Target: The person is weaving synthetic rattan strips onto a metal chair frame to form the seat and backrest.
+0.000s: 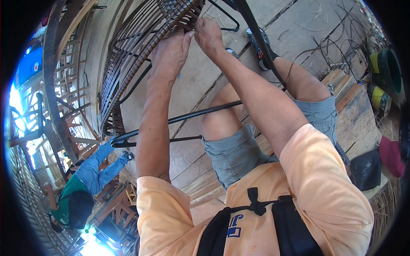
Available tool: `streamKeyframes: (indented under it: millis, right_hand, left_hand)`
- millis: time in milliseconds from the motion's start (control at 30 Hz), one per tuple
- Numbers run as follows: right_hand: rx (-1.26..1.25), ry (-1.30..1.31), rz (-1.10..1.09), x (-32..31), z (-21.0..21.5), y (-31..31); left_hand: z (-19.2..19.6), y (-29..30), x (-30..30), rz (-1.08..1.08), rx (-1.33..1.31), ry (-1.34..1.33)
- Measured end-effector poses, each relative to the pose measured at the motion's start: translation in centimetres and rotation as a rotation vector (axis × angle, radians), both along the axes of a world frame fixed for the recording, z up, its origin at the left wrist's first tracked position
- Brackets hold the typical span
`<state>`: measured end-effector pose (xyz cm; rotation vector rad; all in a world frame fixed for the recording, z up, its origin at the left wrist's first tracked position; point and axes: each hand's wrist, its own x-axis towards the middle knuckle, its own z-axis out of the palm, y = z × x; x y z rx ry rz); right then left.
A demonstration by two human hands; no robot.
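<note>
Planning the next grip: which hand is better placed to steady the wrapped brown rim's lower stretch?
Left, probably: the left hand lies close beside the rim, while the right hand is farther to the right.

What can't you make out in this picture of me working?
All in the head view:
- Left hand: fingertips, hidden at the brown, woven wicker-like piece.
- Right hand: fingertips, hidden behind its own knuckles, so any strand held can't be seen.
- The woven piece's top: cut off by the upper edge.
- Person in green shirt and blue jeans: hand details, too small and dim near the left rim.
</note>
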<state>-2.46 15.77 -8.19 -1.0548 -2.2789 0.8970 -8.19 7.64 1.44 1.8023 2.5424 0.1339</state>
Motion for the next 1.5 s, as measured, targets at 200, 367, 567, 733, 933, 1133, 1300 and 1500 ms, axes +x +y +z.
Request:
streamKeyframes:
  millis: [200,367,567,733,933,1133,1300,1500]
  right_hand:
    - [-0.43,0.364,-0.215,-0.5,-0.9,-1.0]
    - [-0.516,0.341,-0.227,-1.3,-0.1,-0.4]
    - [-0.52,0.457,-0.224,-2.5,-2.4,0.8]
    - [-0.314,0.485,-0.129,-3.9,-1.9,0.7]
    - [-1.325,1.331,-0.043,-4.5,0.9,1.2]
    - [0.603,0.641,0.047,-7.1,-9.8,3.4]
    - [-0.27,0.622,0.406,-9.5,-13.2,3.6]
    - [-0.213,1.024,0.057,-5.8,-6.5,2.2]
  left_hand:
    - [0.1,0.0,0.0,-0.06,0.044,-0.054]
    - [-0.2,-0.4,-0.2,-0.023,0.039,-0.012]
    - [-1.1,0.0,0.3,-0.044,0.119,0.083]
    - [-1.6,-0.6,0.0,-0.01,0.17,0.097]
    - [-2.3,-0.8,-2.3,0.022,0.219,-0.155]
    - [6.7,0.6,-0.1,0.327,0.022,-0.907]
    - [3.7,1.6,-0.8,0.389,0.115,-0.974]
    - [-2.4,0.0,-2.3,-0.025,0.453,-0.033]
